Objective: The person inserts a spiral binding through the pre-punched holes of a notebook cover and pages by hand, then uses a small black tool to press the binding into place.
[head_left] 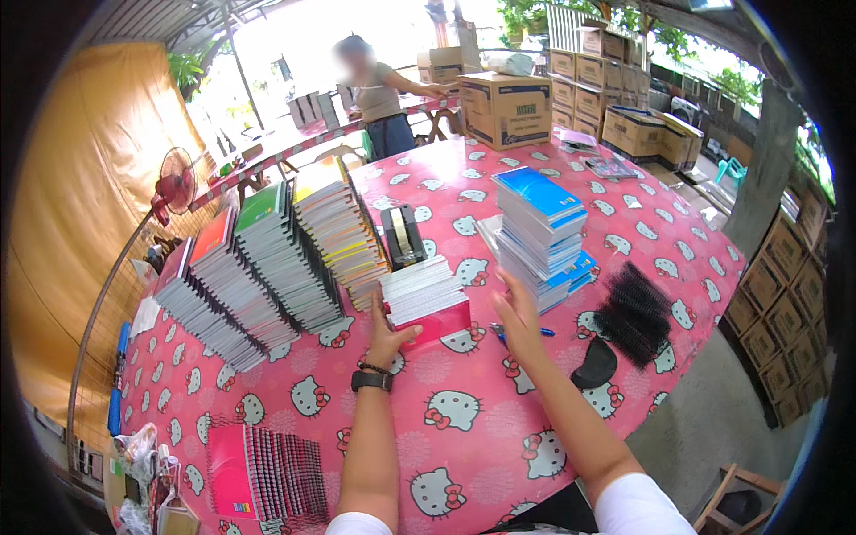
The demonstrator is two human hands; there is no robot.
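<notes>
A block of punched white pages with pink covers (pixel 430 323) lies before me near the middle of the table. My left hand (pixel 390 337) holds its left corner, fingers along the side and thumb across the pink front. My right hand (pixel 519 314) hovers just right of the block with its fingers apart, holding nothing. Below that hand lies a blue pen (pixel 539 333). Beyond it stands a tall stack of blue-covered page blocks (pixel 542 214). Behind the pink block sits a black device with a pale strip (pixel 403 236).
Rows of spiral notebooks (pixel 276 259) stand at left; pink spiral notebooks (pixel 267 473) lie near left. Black binding coils (pixel 633 312) and a black rounded piece (pixel 596 364) lie right. A carton (pixel 506 111) sits at the far edge. Another person (pixel 382 98) stands beyond the table.
</notes>
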